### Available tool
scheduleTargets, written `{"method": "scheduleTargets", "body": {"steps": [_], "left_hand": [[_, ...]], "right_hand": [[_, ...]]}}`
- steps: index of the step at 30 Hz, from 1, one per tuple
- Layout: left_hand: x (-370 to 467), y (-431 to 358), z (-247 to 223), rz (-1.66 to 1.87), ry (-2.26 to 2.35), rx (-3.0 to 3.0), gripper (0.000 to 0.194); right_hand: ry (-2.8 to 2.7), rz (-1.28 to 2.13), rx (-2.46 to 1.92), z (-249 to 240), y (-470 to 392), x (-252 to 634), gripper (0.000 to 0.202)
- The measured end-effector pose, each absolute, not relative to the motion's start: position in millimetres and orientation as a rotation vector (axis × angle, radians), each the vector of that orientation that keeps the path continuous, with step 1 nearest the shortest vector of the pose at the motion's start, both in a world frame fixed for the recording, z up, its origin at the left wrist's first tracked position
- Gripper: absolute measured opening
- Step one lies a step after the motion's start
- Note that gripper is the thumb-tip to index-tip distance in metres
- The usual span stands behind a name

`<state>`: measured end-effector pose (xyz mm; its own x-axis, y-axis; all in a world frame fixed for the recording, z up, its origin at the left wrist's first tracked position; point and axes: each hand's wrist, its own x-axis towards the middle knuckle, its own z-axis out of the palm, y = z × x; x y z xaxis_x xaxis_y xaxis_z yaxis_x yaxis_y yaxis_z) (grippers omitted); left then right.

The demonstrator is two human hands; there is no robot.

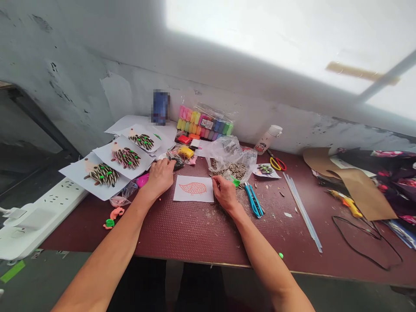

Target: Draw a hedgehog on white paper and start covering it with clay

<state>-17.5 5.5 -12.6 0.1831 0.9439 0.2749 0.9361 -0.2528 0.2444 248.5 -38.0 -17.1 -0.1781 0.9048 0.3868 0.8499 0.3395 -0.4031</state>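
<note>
A white card [180,195] with a red drawing of a bird-like shape lies flat on the table between my hands. My right hand [225,191] rests at the card's right edge, fingers curled together; what they hold, if anything, is hidden. Behind it, sunflower seeds [236,170] spill from a clear plastic bag [225,149]. To the card's upper left is my left hand [160,175], fingers bent and closed beside a dark packet [177,162]; I cannot make out what is in them. A blue utility knife [254,200] lies right of my right hand.
Seed-covered hedgehog pictures [103,174] and a white power strip [48,216] lie left. Colored clay packs [204,123] stand behind. Rightward are a bottle [268,139], scissors [277,164], glue sticks [302,212], a yellow glue gun [351,206] with its cord, and brown paper [364,193].
</note>
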Motion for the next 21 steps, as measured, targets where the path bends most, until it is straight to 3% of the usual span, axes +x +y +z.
{"method": "scheduleTargets", "body": {"steps": [7,17,21], "left_hand": [[-23.4,14.0,-19.6,0.718,1.784,2.400,0.046],[-17.9,10.2,-19.7,0.679,1.834,2.418,0.034],[-19.0,8.6,-18.0,0.658,1.767,2.430,0.046]], "right_hand": [[-2.040,0.141,-1.524,-17.0,-38.3,247.4,0.024],[-2.032,0.140,-1.512,-17.4,-37.4,248.1,0.023],[-2.031,0.136,-1.517,-17.1,-37.4,247.6,0.023]]}}
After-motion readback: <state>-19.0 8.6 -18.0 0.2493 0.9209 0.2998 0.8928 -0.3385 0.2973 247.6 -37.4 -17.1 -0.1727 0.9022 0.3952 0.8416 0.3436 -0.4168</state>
